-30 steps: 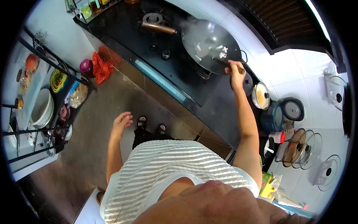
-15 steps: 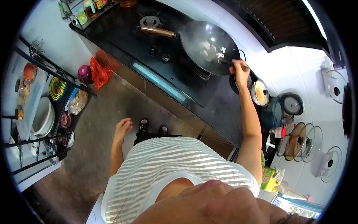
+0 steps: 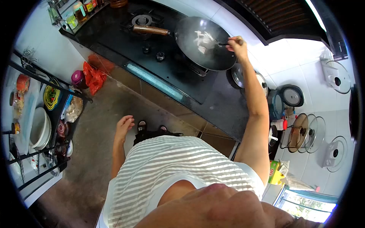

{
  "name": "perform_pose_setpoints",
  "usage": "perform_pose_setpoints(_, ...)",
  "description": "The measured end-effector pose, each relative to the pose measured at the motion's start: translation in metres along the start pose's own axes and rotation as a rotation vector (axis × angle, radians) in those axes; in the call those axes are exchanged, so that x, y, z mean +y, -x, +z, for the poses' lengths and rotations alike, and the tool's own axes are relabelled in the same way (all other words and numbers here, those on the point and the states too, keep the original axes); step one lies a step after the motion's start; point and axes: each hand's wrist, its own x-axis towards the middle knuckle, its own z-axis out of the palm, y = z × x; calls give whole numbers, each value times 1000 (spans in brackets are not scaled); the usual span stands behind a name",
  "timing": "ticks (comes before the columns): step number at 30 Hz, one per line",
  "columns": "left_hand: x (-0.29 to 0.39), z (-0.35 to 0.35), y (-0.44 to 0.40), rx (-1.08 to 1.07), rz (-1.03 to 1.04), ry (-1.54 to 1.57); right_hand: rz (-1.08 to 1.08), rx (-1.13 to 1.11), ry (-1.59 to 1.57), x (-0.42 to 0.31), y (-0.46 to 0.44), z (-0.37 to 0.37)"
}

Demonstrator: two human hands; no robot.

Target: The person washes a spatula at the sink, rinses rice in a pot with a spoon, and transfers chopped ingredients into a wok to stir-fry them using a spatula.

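A dark wok (image 3: 187, 35) sits over a burner, its wooden handle (image 3: 150, 30) pointing left. Pale pieces of food (image 3: 204, 40) lie inside under a haze of steam. At the wok's right rim, my right hand (image 3: 238, 48) is closed around the dark handle of a spatula (image 3: 223, 44). The tool reaches in towards the food; steam blurs its working end. My left hand (image 3: 124, 125) hangs low beside my body above the floor, loosely open, holding nothing.
A second burner (image 3: 142, 20) is left of the wok. Right of it are lids (image 3: 238, 75) and a rice-cooker-like pot (image 3: 276, 104); more glass lids (image 3: 304, 133) stand in a rack. A shelf (image 3: 23, 152) with bowls stands at left, a red bag (image 3: 94, 78) by the cabinet.
My right hand has moved the spatula up and left along the wok's rim. The food has shifted and bunched together, with more steam showing. The whole view has shifted slightly.
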Motion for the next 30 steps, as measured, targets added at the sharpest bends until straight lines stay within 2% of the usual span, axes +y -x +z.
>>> perform_pose_setpoints(1,4,0,-1,-16,8,-9,-92,-80,-19,5,1,6)
perform_pose_setpoints(3,5,-2,0,-9,10,-20,-137,-123,-14,-24,9,5)
perform_pose_setpoints(7,-8,-15,2,16,-8,7,84,-92,221,-63,8,-29)
perform_pose_setpoints(9,-14,-21,-1,36,-5,18,223,-25,137,-52,6,-30)
perform_pose_setpoints(11,-16,-17,-3,50,-8,39,196,36,-118,-28,10,-7)
perform_pose_setpoints(14,1,-10,0,38,2,35,44,71,-263,-28,13,30)
perform_pose_setpoints(15,5,-8,-1,22,13,22,7,160,-301,-26,3,27)
perform_pose_setpoints(17,8,-6,1,15,21,10,18,332,-307,-26,-12,16)
perform_pose_setpoints(19,9,-8,3,15,35,35,21,365,-485,-6,-10,28)
perform_pose_setpoints(21,-4,-13,-2,8,37,33,-9,384,-482,25,13,53)
perform_pose_setpoints(23,-11,-16,-4,11,49,48,-21,289,-304,46,53,55)
perform_pose_setpoints(25,-14,-20,-1,32,31,60,-1,265,-310,31,88,38)
perform_pose_setpoints(27,-7,-17,2,33,6,42,-14,202,-236,30,94,15)
perform_pose_setpoints(30,0,-13,-9,-21,2,7,-33,251,-151,40,74,21)
